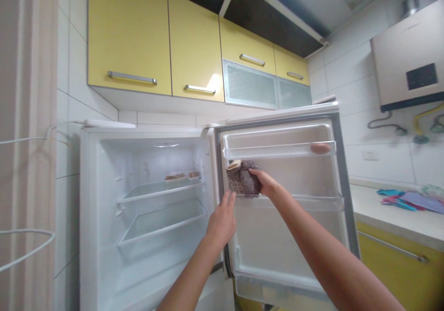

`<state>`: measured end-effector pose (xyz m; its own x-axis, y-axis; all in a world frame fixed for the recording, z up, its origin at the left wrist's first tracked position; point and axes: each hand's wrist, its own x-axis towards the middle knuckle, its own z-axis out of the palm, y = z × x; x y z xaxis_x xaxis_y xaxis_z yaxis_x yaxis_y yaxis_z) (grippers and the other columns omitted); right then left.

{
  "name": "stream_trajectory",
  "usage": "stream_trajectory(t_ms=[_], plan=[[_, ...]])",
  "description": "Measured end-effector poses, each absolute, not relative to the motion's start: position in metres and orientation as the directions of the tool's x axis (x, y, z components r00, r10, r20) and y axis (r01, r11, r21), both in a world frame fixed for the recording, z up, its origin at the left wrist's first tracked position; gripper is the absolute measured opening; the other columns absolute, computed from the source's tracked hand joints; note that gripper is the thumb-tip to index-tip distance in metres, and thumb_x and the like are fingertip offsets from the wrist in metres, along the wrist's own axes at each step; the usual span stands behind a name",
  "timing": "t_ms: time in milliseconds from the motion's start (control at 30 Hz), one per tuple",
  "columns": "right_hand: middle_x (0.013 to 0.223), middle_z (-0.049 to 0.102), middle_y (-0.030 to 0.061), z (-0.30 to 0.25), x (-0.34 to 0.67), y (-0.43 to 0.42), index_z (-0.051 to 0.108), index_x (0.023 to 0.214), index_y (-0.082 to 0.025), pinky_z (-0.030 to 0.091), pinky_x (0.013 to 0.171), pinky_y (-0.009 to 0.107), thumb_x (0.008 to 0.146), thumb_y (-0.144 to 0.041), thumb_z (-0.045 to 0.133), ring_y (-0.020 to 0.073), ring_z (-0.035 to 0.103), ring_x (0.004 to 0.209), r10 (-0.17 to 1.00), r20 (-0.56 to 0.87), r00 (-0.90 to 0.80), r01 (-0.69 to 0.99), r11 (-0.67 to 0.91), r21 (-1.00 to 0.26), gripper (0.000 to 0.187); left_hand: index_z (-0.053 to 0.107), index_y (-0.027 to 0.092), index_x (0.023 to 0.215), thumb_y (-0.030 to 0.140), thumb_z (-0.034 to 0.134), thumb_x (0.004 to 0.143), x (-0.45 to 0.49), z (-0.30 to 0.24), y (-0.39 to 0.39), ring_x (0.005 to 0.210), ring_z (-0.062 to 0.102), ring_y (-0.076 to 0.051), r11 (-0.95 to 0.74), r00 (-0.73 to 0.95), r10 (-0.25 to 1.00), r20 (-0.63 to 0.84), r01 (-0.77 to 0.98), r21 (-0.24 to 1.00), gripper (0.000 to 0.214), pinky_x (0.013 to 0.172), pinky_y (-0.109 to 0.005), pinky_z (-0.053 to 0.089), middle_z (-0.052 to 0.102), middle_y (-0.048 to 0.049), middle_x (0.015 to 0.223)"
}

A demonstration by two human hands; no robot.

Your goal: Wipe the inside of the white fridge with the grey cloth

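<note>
A folded grey-brown cloth (pixel 244 180) with a pale pattern and a cream inner side is pinched in my right hand (pixel 265 182). It is against the inside of the open fridge door (pixel 282 241), at the left end of the middle door shelf (pixel 312 203). Just below and left of the cloth, my left hand (pixel 223 219) is raised near the hinge side of the door with its fingers stretched out. Nothing shows in it; whether its fingertips touch the door or the cloth, I cannot tell.
The fridge (pixel 90 218) stands open, with small food packs (pixel 176 177) on its upper glass shelf (pixel 163 188). An egg (pixel 320 148) sits in the top door shelf. Coloured cloths (pixel 412 200) lie on the counter (pixel 367 204) at right. Yellow cabinets (pixel 128 33) hang above.
</note>
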<state>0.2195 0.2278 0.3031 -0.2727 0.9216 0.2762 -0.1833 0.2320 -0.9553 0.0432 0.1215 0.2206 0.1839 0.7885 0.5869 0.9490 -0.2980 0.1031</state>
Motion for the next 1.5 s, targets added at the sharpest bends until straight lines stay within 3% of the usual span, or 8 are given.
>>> stream_trajectory(t_ms=[567,733,900,1033,1167,1267,1367,1500], plan=[[0.079,0.077,0.005,0.307,0.182,0.194,0.07,0.088,-0.019,0.056,0.074,0.036,0.074,-0.035,0.066,0.0239,0.072,0.077,0.931,0.333,-0.149,-0.249,0.29,-0.924,0.021,0.022,0.018,0.159,-0.001,0.035,0.081,0.039,0.219,0.118,0.128,0.062,-0.029,-0.165,0.128,0.813,0.568,0.986,0.013,0.081,0.105,-0.041,0.053,0.023,-0.0183,0.169],[0.082,0.076,0.0059,0.305,0.181,0.199,0.065,0.093,-0.021,0.057,0.073,0.036,0.076,-0.036,0.06,0.0243,0.072,0.079,0.93,0.358,-0.09,-0.23,0.33,-0.916,0.023,0.032,0.016,0.156,0.0,0.042,0.079,0.035,0.22,0.119,0.139,0.052,-0.031,-0.279,0.118,0.805,0.581,0.94,0.197,0.08,0.117,-0.047,0.042,0.022,-0.0178,0.17],[0.094,0.075,0.0029,0.303,0.18,0.2,0.066,0.093,-0.021,0.052,0.091,0.037,0.076,-0.039,0.065,0.0253,0.067,0.099,0.858,0.509,-0.061,-0.099,0.503,-0.859,0.025,0.072,0.021,0.113,0.025,0.06,0.083,0.032,0.244,0.131,0.14,0.049,-0.03,-0.556,-0.093,0.759,0.645,0.422,0.716,0.032,0.125,-0.051,0.029,0.07,-0.0111,0.13],[0.095,0.075,0.0027,0.307,0.179,0.19,0.069,0.085,-0.022,0.048,0.101,0.039,0.076,-0.042,0.07,0.026,0.064,0.105,0.789,0.586,-0.185,-0.018,0.593,-0.805,0.022,0.069,0.02,0.118,0.057,0.054,0.092,0.051,0.264,0.143,0.108,0.07,-0.027,-0.584,-0.155,0.786,0.599,0.134,0.801,0.048,0.098,-0.044,0.056,0.076,-0.0118,0.111],[0.098,0.076,0.0037,0.319,0.182,0.176,0.073,0.09,-0.021,0.051,0.096,0.039,0.085,-0.059,0.058,0.0251,0.067,0.1,0.703,0.581,-0.41,-0.038,0.623,-0.781,0.041,0.065,0.025,0.123,0.047,0.081,0.076,0.074,0.279,0.151,0.106,0.07,-0.019,-0.498,-0.314,0.864,0.393,-0.425,0.756,0.054,0.085,-0.028,0.057,0.074,-0.0072,0.119],[0.113,0.076,0.0052,0.332,0.197,0.16,0.075,0.102,-0.023,0.05,0.101,0.04,0.087,-0.057,0.058,0.0269,0.066,0.111,0.592,0.661,-0.461,0.041,0.759,-0.65,0.041,0.064,0.024,0.121,0.045,0.075,0.081,0.08,0.288,0.159,0.094,0.071,-0.016,-0.454,-0.382,0.882,0.277,-0.53,0.716,0.046,0.072,-0.025,0.056,0.074,-0.0066,0.115],[0.126,0.073,0.006,0.347,0.228,0.135,0.072,0.117,-0.026,0.048,0.103,0.041,0.091,-0.044,0.056,0.0277,0.065,0.118,0.44,0.787,-0.433,0.293,0.894,-0.339,0.035,0.063,0.022,0.116,0.04,0.067,0.086,0.077,0.295,0.169,0.085,0.07,-0.015,-0.427,-0.422,0.886,0.193,-0.578,0.696,0.034,0.067,-0.025,0.055,0.073,-0.0067,0.108],[0.124,0.074,0.0078,0.369,0.292,0.108,0.068,0.124,-0.026,0.049,0.101,0.043,0.097,-0.035,0.047,0.0276,0.067,0.115,0.261,0.921,-0.29,0.637,0.771,-0.018,0.036,0.061,0.023,0.116,0.041,0.055,0.091,0.066,0.31,0.176,0.086,0.07,-0.018,-0.44,-0.464,0.872,0.157,-0.602,0.666,0.031,0.068,-0.029,0.056,0.073,-0.0071,0.105]])
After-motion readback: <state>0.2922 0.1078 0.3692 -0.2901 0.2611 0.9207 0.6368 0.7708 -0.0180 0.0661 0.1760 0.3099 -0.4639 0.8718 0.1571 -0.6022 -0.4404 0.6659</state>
